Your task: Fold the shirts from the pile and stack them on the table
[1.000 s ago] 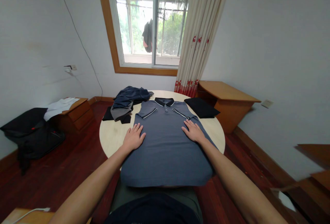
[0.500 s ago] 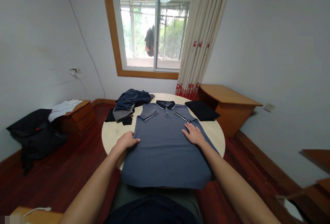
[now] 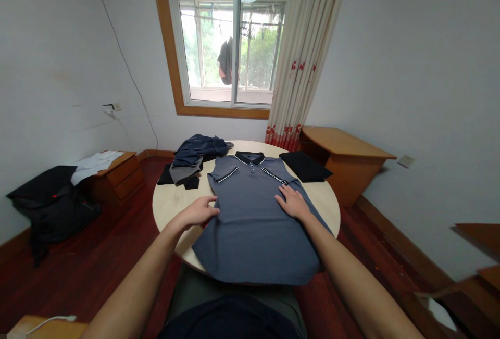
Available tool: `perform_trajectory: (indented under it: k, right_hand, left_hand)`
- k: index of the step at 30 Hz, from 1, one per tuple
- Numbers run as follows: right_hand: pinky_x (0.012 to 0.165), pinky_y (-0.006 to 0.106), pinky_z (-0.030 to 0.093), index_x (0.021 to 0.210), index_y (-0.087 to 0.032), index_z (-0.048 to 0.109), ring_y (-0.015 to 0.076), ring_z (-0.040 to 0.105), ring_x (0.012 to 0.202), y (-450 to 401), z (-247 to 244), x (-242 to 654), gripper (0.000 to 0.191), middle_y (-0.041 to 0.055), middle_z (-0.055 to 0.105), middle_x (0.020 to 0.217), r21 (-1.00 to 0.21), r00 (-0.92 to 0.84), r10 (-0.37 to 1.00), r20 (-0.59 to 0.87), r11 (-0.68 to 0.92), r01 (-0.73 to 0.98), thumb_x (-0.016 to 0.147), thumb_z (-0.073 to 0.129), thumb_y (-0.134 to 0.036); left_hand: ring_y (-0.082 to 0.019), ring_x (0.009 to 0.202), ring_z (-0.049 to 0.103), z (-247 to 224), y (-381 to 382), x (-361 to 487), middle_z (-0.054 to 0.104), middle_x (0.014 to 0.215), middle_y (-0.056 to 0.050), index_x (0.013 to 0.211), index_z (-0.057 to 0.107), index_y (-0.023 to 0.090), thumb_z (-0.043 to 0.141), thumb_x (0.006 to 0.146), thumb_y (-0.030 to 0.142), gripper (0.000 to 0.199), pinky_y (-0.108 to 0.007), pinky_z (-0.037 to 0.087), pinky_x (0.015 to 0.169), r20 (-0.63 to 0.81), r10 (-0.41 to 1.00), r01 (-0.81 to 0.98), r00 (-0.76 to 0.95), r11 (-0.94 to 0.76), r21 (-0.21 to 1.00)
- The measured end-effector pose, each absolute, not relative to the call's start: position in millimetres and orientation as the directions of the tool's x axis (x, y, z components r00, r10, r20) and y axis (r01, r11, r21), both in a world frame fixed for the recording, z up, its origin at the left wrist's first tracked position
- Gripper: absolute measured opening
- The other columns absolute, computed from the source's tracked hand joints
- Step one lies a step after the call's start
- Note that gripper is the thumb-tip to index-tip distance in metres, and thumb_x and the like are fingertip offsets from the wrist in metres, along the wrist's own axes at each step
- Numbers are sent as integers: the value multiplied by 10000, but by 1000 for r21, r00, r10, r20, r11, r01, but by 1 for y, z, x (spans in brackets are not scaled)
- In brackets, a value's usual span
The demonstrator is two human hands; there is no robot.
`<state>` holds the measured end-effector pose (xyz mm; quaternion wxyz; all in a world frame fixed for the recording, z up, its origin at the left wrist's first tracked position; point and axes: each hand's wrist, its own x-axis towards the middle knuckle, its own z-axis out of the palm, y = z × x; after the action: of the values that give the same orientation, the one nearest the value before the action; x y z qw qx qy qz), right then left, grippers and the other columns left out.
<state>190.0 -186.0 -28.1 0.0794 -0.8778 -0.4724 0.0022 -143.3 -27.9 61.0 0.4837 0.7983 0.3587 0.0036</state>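
The grey polo shirt (image 3: 258, 240) lies spread on the round table (image 3: 166, 209), with its collar (image 3: 250, 158) at the far side. The left hand (image 3: 197, 212) is almost closed and pinches the left edge of the shirt, which is slightly raised there. The right hand (image 3: 294, 203) lies open and flat upon the right part, gripping nothing. Far left is a clothes pile (image 3: 201, 150); far right, a folded black cloth (image 3: 304, 166).
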Motion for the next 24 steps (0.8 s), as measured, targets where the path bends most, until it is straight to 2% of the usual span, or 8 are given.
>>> perform_trajectory:
  k: [5,9,12,16,18,20,21,24]
  right_hand:
    - [1243,453,169,1564,-158,384,235,226,1534,-186,-28,191,659,95,285,1648,-148,558,828,64,-545,826,1038,302,-547]
    - [1243,443,166,1565,-161,384,234,225,1535,-185,-29,192,654,98,284,1648,-147,554,830,65,-541,828,1038,309,-541]
    - [1241,434,166,1560,-163,394,231,230,1533,-186,-30,192,645,100,292,1645,-162,555,829,70,-540,826,1037,328,-535]
    - [1231,442,186,1524,-152,452,247,276,1513,-188,-24,189,607,121,351,1618,-207,559,823,102,-532,821,1032,384,-501]
    - [1204,415,244,1451,-139,543,256,366,1463,-188,-16,182,537,139,440,1562,-237,545,828,133,-507,829,1017,444,-439]
    - [1141,365,332,1324,-142,650,249,492,1353,-188,-7,168,434,140,568,1444,-275,495,854,159,-443,853,992,497,-376]
    - [1094,342,375,1255,-154,689,241,547,1280,-188,-2,159,385,129,628,1362,-300,459,872,168,-399,867,979,517,-360]
    - [948,306,451,1133,-190,735,222,634,1080,-186,11,124,323,92,712,1153,-402,377,912,160,-288,869,964,536,-381]
  left_hand:
    - [-241,888,709,61,-63,-77,742,967,-116,1490,467,74,578,844,245,677,-287,537,769,-117,543,479,831,-594,646]
    - [-295,1137,665,43,-93,-46,694,1246,-164,1451,530,151,663,808,312,676,-339,506,972,-152,371,390,916,-734,556]
    - [-306,1076,689,31,-100,-42,717,1189,-159,1377,590,180,743,758,441,689,-366,533,924,-240,280,369,929,-729,577]
    - [-186,652,697,27,-65,-39,755,867,-82,1321,602,181,596,891,525,550,-283,540,618,-418,172,441,892,-535,721]
    - [-131,507,621,29,-28,-31,733,765,-49,1205,659,172,516,946,530,465,-237,485,526,-400,259,476,879,-507,719]
    - [-126,517,624,33,17,-20,736,773,-55,1049,718,159,507,963,504,413,-230,493,548,-250,492,533,834,-601,595]
    - [-140,568,657,36,40,-14,745,794,-61,989,735,161,490,976,477,400,-232,511,588,-169,592,593,788,-656,467]
    - [-233,945,722,40,103,5,760,1030,-120,1137,715,161,454,989,329,344,-277,535,796,-43,686,661,727,-681,317]
